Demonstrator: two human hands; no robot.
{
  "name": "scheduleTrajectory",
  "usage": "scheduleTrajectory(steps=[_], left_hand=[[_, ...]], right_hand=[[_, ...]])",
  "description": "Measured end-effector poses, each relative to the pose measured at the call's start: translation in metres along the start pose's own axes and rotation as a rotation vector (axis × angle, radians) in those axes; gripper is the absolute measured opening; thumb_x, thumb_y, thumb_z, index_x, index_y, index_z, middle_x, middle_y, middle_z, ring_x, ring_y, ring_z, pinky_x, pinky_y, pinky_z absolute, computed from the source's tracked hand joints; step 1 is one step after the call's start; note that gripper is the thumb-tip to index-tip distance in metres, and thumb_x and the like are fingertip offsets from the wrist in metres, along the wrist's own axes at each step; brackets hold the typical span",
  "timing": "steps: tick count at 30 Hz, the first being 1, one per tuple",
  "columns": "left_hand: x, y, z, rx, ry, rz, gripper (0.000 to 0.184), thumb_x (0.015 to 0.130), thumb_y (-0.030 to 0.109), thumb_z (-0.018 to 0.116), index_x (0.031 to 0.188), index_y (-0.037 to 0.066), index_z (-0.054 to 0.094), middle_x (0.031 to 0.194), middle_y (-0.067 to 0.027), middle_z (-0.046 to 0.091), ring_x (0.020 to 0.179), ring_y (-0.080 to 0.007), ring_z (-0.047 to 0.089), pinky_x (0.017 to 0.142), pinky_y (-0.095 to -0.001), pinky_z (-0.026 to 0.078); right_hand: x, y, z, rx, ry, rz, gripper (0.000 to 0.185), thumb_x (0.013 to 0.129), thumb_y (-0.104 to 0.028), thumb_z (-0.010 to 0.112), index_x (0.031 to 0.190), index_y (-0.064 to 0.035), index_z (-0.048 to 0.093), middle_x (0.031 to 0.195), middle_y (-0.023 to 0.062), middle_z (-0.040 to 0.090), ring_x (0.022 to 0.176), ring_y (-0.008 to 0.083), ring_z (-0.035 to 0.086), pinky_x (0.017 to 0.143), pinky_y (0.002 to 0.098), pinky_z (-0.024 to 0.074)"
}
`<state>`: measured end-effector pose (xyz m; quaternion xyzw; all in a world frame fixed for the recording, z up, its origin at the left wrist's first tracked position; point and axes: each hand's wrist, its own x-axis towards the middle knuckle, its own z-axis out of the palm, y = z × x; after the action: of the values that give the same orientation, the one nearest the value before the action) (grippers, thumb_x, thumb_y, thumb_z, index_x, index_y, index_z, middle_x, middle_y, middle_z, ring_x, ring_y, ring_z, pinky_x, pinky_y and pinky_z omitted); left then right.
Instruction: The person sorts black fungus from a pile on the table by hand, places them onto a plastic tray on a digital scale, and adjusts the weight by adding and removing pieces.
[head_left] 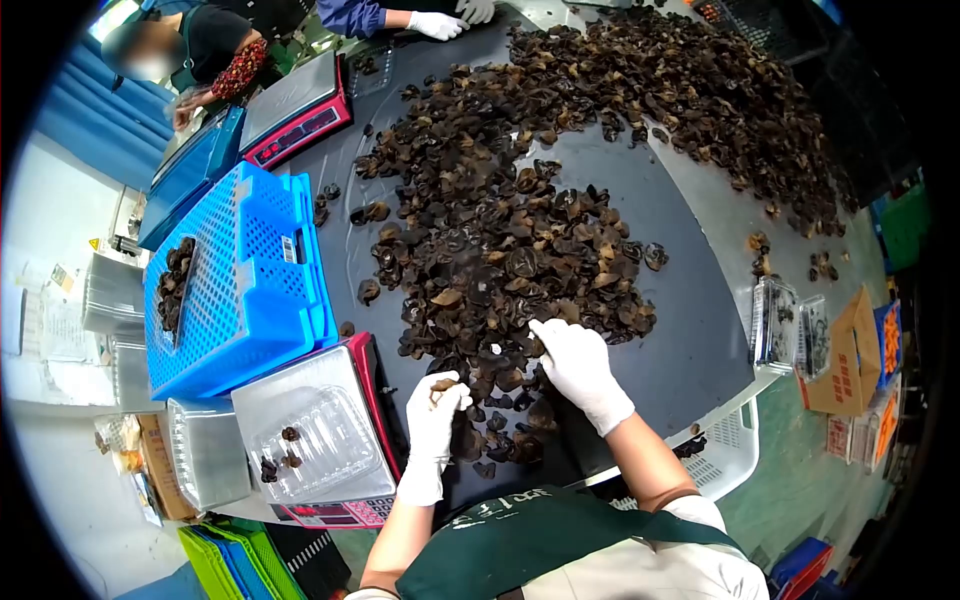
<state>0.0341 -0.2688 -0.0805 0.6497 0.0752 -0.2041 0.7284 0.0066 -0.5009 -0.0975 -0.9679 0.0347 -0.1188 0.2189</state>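
A large heap of dark brown wood ear mushrooms (520, 262) spreads over the dark tabletop in front of me. My left hand (432, 420), in a white glove, is closed with a small brownish wood ear mushroom (445, 384) at its fingertips, at the near left edge of the heap. White-gloved too, my right hand (578, 366) reaches onto the heap's near side, its fingers bent and close together; what they grip, if anything, is hidden. Left of my left hand, a clear plastic tray (325, 440) with a few mushroom pieces rests on a red-sided scale (377, 400).
Blue perforated crates (262, 345) stand at the left, with a mushroom-filled tray on them. Behind is another scale (290, 105). A co-worker's gloved hands (436, 25) are at the far edge; another person (215, 50) is at far left. Clear boxes (773, 325) sit at the right edge.
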Motion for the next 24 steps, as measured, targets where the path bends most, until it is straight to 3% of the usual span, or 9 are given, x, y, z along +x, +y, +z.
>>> scheduleTrajectory(steps=[3, 6, 10, 14, 16, 19, 22, 23, 24], left_hand=[[0.012, 0.012, -0.004, -0.528, -0.172, -0.078, 0.025, 0.085, 0.002, 0.061, 0.109, -0.003, 0.056, 0.100, -0.0167, 0.063, 0.083, -0.0248, 0.066, 0.075, -0.0345, 0.059], [0.023, 0.035, 0.008, -0.711, -0.264, -0.038, 0.031, 0.084, 0.003, 0.062, 0.114, 0.000, 0.056, 0.108, -0.0164, 0.062, 0.097, -0.0292, 0.066, 0.081, -0.0365, 0.060], [0.060, 0.047, 0.026, -0.145, 0.074, 0.065, 0.020, 0.088, 0.008, 0.066, 0.106, 0.000, 0.062, 0.092, -0.0054, 0.061, 0.073, -0.0122, 0.058, 0.060, -0.0253, 0.049], [0.106, 0.029, 0.024, 0.961, 0.200, 0.752, 0.049, 0.073, 0.006, 0.073, 0.120, 0.007, 0.059, 0.097, -0.0101, 0.048, 0.079, -0.0234, 0.054, 0.074, -0.0337, 0.046], [0.113, 0.024, 0.028, 0.911, 0.166, 0.789, 0.031, 0.074, 0.004, 0.071, 0.104, 0.006, 0.064, 0.090, -0.0104, 0.052, 0.081, -0.0274, 0.055, 0.075, -0.0346, 0.045], [0.081, 0.038, 0.044, 0.726, 0.157, 0.722, 0.013, 0.076, -0.003, 0.063, 0.087, 0.004, 0.063, 0.087, -0.0092, 0.057, 0.082, -0.0260, 0.056, 0.076, -0.0334, 0.045], [0.013, 0.048, 0.072, 0.736, -0.301, 0.678, 0.016, 0.072, 0.000, 0.062, 0.086, 0.008, 0.063, 0.084, -0.0080, 0.061, 0.085, -0.0257, 0.058, 0.075, -0.0361, 0.048], [-0.010, 0.047, 0.079, 0.762, -0.620, 0.668, 0.023, 0.075, 0.004, 0.065, 0.098, 0.006, 0.064, 0.100, -0.0102, 0.061, 0.090, -0.0252, 0.060, 0.081, -0.0354, 0.049], [-0.035, 0.048, 0.092, 0.568, -0.884, 0.276, 0.038, 0.077, 0.007, 0.068, 0.113, 0.006, 0.060, 0.115, -0.0137, 0.057, 0.096, -0.0270, 0.060, 0.085, -0.0350, 0.050]], right_hand=[[0.004, 0.008, 0.017, -0.061, -0.072, -0.008, 0.021, 0.077, -0.013, 0.060, 0.097, -0.0136, 0.067, 0.078, 0.0071, 0.062, 0.071, 0.0283, 0.062, 0.065, 0.0397, 0.0498], [0.009, 0.000, -0.012, 0.205, -0.067, 0.137, 0.013, 0.077, -0.015, 0.059, 0.086, -0.0120, 0.068, 0.081, 0.0060, 0.066, 0.074, 0.0266, 0.065, 0.067, 0.0375, 0.0513], [-0.004, 0.005, -0.037, 0.504, 0.062, 0.280, 0.014, 0.078, -0.009, 0.065, 0.091, -0.0068, 0.067, 0.081, 0.0030, 0.065, 0.069, 0.0164, 0.061, 0.067, 0.0273, 0.0491], [-0.031, 0.023, -0.037, 1.202, -0.111, 0.490, 0.020, 0.087, -0.011, 0.061, 0.104, 0.0000, 0.062, 0.090, 0.0045, 0.066, 0.081, 0.0119, 0.062, 0.075, 0.0266, 0.0496], [-0.049, 0.025, -0.048, 1.653, -0.163, 0.674, 0.020, 0.089, -0.008, 0.057, 0.106, 0.0030, 0.060, 0.100, 0.0093, 0.065, 0.089, 0.0178, 0.063, 0.082, 0.0303, 0.0508], [-0.077, 0.040, -0.067, 1.684, -0.177, 0.602, 0.025, 0.086, -0.009, 0.060, 0.108, 0.0035, 0.060, 0.106, 0.0123, 0.064, 0.096, 0.0199, 0.063, 0.086, 0.0341, 0.0500], [-0.107, 0.068, -0.096, 1.616, -0.231, 0.333, 0.036, 0.082, -0.025, 0.067, 0.100, 0.0052, 0.063, 0.107, 0.0164, 0.064, 0.096, 0.0245, 0.061, 0.087, 0.0374, 0.0466], [-0.113, 0.080, -0.111, 1.564, -0.344, 0.222, 0.040, 0.080, -0.031, 0.068, 0.096, 0.0057, 0.065, 0.106, 0.0179, 0.064, 0.095, 0.0265, 0.060, 0.087, 0.0390, 0.0453], [-0.117, 0.087, -0.127, 1.641, -0.484, 0.202, 0.039, 0.080, -0.031, 0.068, 0.091, 0.0057, 0.066, 0.103, 0.0189, 0.065, 0.094, 0.0285, 0.060, 0.087, 0.0403, 0.0447]])
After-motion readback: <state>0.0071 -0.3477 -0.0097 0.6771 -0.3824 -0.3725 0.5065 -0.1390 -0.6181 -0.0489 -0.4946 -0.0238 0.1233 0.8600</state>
